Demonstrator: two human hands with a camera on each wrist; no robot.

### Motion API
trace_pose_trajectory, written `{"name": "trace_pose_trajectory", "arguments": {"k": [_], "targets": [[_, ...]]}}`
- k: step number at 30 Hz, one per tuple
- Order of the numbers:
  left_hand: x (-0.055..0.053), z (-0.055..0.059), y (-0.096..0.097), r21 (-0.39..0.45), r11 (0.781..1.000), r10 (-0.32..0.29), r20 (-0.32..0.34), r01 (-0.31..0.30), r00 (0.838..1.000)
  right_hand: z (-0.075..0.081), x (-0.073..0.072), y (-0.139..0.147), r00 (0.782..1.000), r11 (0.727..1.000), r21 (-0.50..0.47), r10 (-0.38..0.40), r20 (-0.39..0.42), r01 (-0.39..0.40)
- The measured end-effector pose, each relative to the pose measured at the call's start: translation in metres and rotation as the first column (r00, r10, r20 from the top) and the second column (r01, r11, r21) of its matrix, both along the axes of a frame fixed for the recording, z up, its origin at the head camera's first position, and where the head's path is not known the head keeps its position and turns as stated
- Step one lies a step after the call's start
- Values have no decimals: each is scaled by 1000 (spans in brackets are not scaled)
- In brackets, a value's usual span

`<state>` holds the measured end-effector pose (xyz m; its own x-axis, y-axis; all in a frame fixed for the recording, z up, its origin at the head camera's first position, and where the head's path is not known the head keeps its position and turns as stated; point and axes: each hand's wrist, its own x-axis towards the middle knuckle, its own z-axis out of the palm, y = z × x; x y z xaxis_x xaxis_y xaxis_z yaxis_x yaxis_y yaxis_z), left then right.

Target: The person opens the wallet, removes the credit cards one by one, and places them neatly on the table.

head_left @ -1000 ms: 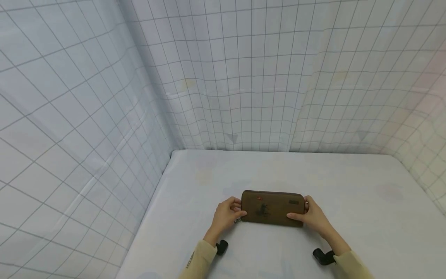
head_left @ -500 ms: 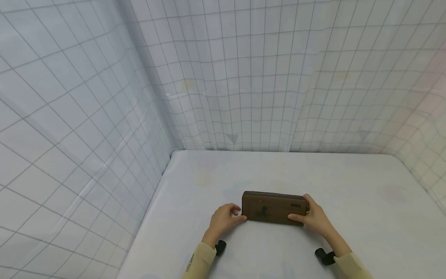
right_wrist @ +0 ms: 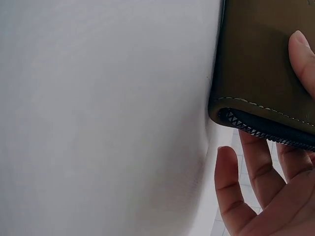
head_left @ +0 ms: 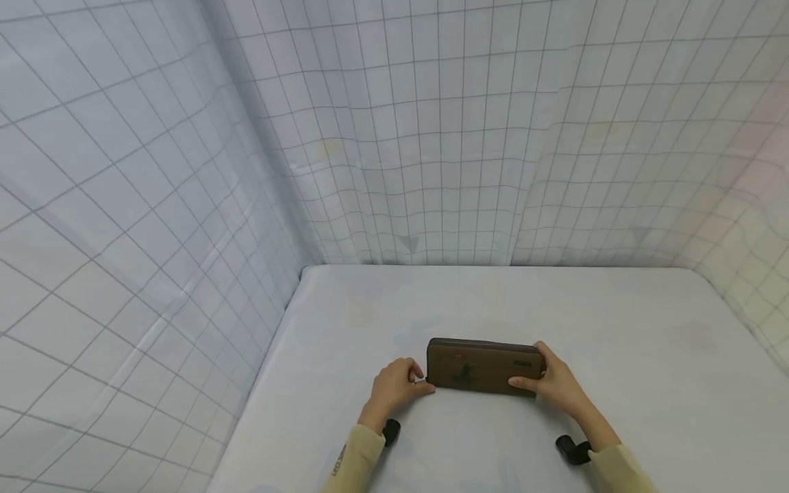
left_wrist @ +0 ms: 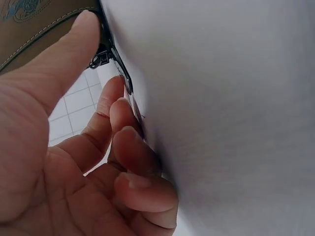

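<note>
A brown long wallet (head_left: 483, 368) with a zipper around its edge stands on its long side on the white table. My right hand (head_left: 557, 385) grips its right end, thumb across the front face and fingers behind. In the right wrist view the stitched corner and zipper teeth (right_wrist: 256, 132) show between thumb and fingers. My left hand (head_left: 393, 387) is at the left end. In the left wrist view its straight thumb rests on the wallet's lower corner, and loosely bent fingers lie by the dark zipper pull (left_wrist: 120, 69), the index fingertip right at its tab.
The white table (head_left: 345, 308) reaches back to hanging white sheets (head_left: 456, 157) with a dark grid, also on both sides. Black wrist cameras (head_left: 573, 450) sit by the pale yellow sleeves (head_left: 354, 457).
My left fingers have drawn back from the wallet's left end and moved slightly down toward the zipper pull. The wallet has tilted a little, showing more of its top edge. My right hand keeps its grip.
</note>
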<state>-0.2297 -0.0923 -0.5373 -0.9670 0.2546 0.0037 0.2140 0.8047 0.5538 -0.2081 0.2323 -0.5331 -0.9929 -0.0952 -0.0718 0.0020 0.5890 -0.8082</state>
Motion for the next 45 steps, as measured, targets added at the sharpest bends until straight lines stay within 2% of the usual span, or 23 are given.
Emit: {"name": "trace_pose_trajectory", "arguments": {"k": [9, 19, 35, 40, 45], "targets": [[-5, 4, 1, -27, 999, -21, -14, 20, 1000, 1, -2, 1, 1000, 1000, -1, 0, 1, 0], [-9, 6, 8, -48, 998, -27, 28, 28, 999, 2, -4, 3, 1000, 1000, 4, -10, 21, 10], [-7, 11, 8, -82, 994, -65, 44, 69, 997, 1, -4, 1, 999, 999, -36, -15, 50, 17], [-6, 10, 9, -74, 997, -32, 49, 36, 998, 0, -4, 0, 999, 999, -37, -13, 43, 15], [0, 10, 12, -88, 996, 25, 28, -22, 999, -2, -2, -1, 999, 999, -43, -11, 51, 14]]}}
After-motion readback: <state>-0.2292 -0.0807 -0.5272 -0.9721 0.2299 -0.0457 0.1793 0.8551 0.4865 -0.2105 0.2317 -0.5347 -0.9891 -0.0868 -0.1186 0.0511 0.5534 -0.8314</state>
